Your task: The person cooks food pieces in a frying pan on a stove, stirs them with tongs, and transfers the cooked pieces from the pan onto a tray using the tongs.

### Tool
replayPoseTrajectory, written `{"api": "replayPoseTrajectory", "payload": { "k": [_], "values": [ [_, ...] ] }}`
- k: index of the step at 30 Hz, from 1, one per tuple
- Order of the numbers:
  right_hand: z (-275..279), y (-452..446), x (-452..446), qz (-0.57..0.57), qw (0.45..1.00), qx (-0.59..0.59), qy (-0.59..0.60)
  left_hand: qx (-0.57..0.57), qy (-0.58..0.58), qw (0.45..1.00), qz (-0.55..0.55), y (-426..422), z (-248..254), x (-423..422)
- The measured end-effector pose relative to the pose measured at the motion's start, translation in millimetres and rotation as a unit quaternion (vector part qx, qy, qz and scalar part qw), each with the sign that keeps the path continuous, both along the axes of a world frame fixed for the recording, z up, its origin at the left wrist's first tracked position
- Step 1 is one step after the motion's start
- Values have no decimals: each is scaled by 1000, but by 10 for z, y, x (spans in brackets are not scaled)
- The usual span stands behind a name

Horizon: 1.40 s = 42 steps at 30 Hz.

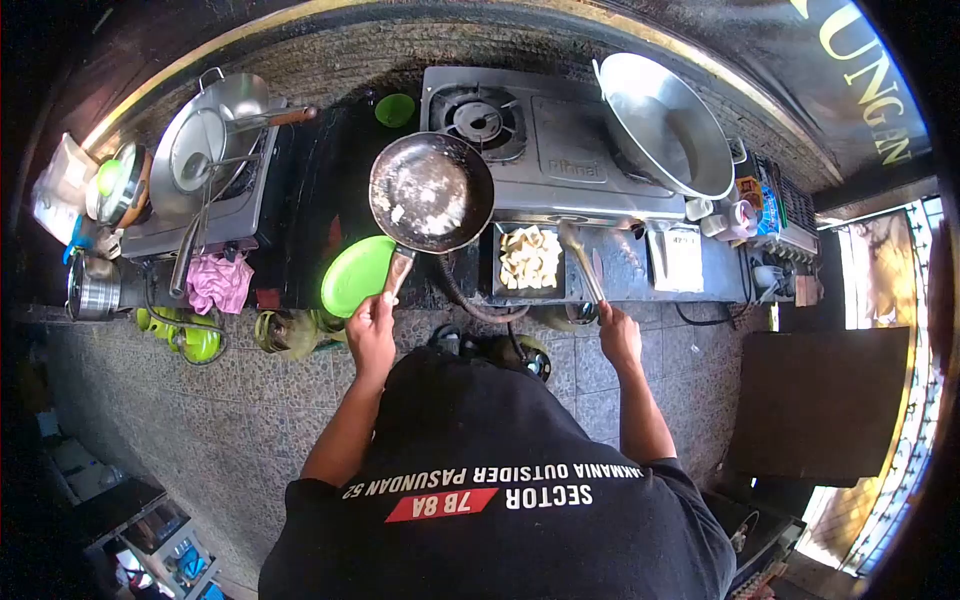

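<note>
My left hand (pixel 372 335) grips the handle of a dark frying pan (pixel 432 192), whose worn inside shows pale patches. The pan is raised over the counter beside the stove's left burner (pixel 478 120). Under its handle lies a green plate (pixel 357 277). My right hand (pixel 620 335) is closed on the handle of a metal utensil (pixel 582 262), which points up toward the stove front; its far end is hard to make out. Between my hands, a dark square tray (pixel 498 285) on the counter holds pale cut pieces (pixel 529 258).
A large metal pan (pixel 668 125) covers the stove's right side. Left stands another stove with a wok (pixel 180 150) and ladles, a pink cloth (pixel 218 282) at its edge. A white packet (pixel 676 260) lies right of the tray. Gas cylinders (pixel 285 332) stand below the counter.
</note>
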State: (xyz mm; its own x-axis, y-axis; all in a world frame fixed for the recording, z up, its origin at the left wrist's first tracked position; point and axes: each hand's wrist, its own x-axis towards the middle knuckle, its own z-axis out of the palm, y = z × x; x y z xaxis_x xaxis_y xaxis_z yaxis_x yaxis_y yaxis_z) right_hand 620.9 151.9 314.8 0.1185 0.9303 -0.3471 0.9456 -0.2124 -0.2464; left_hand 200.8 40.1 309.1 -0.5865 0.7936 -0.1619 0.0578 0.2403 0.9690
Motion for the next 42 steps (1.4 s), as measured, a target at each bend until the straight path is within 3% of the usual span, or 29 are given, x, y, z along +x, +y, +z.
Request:
{"api": "replayPoseTrajectory", "payload": {
  "k": [3, 11, 30, 34, 35, 37, 40, 42],
  "values": [
    [-72, -91, -75, -4, 998, -56, -32, 21, 63, 998, 6, 27, -17, -49],
    [-420, -113, -149, -13, 997, -67, -34, 0, 17, 1000, -24, -37, -3, 163],
    [-127, 21, 126, 9, 997, -71, 6, -4, 13, 998, -59, -27, -46, 346],
    [421, -39, 148, 7, 999, -38, 21, -19, 10, 998, -60, -5, 9, 362],
    [331, -34, 308, 54, 997, 24, 52, 1, 22, 998, -59, -4, -75, 351],
    [1001, 25, 66, 4, 997, -2, 71, -11, 2, 997, -75, 7, -107, 313],
    [1521, 106, -164, 62, 992, -32, 109, -22, 13, 994, -110, 52, -42, 286],
    [1452, 160, -248, 87, 990, -44, 98, -1, 38, 990, -136, 70, -126, 298]
  ]
}}
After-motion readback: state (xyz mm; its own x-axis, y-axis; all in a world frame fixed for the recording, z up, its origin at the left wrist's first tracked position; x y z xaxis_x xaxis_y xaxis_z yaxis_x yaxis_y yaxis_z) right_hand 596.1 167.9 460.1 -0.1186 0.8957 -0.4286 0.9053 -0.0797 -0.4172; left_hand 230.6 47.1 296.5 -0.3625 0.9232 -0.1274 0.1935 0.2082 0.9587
